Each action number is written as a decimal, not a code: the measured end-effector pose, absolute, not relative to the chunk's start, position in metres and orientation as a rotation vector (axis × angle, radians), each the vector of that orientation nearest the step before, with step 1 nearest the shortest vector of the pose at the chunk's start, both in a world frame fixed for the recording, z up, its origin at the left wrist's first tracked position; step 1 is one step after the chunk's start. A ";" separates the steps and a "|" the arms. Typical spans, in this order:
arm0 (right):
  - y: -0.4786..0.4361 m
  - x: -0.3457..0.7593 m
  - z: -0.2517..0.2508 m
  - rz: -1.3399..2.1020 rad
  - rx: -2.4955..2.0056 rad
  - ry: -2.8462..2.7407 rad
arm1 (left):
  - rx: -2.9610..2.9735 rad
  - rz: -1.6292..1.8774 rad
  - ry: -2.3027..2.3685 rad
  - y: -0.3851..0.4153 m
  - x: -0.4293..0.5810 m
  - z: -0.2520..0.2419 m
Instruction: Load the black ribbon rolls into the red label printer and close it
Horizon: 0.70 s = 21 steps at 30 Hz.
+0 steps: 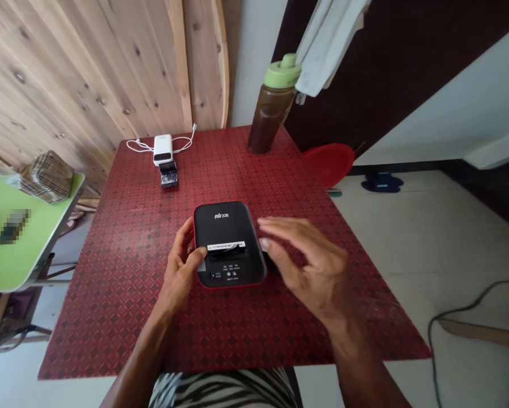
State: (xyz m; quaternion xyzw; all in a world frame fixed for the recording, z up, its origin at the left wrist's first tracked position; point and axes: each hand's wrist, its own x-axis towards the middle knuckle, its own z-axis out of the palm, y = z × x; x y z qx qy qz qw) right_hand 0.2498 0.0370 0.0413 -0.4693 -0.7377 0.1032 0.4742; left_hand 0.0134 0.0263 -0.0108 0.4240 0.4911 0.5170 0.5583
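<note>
Gripping the black device [225, 229] by its left edge, thumb on top, the left hand [181, 265] probably steadies it on the red tabletop [122, 306]; right hand [312, 269] hangs loosely open just beside.

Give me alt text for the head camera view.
A person's left hand holds the left side of a flat black rectangular device with red edging on a red patterned table; the right hand is beside its opposite edge. Farther back are a brown bottle with a green lid and a white rectangular gadget.
</note>
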 end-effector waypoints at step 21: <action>0.063 0.266 -0.006 0.490 -1.105 -1.784 | 1.070 1.241 0.971 0.020 -0.001 -0.020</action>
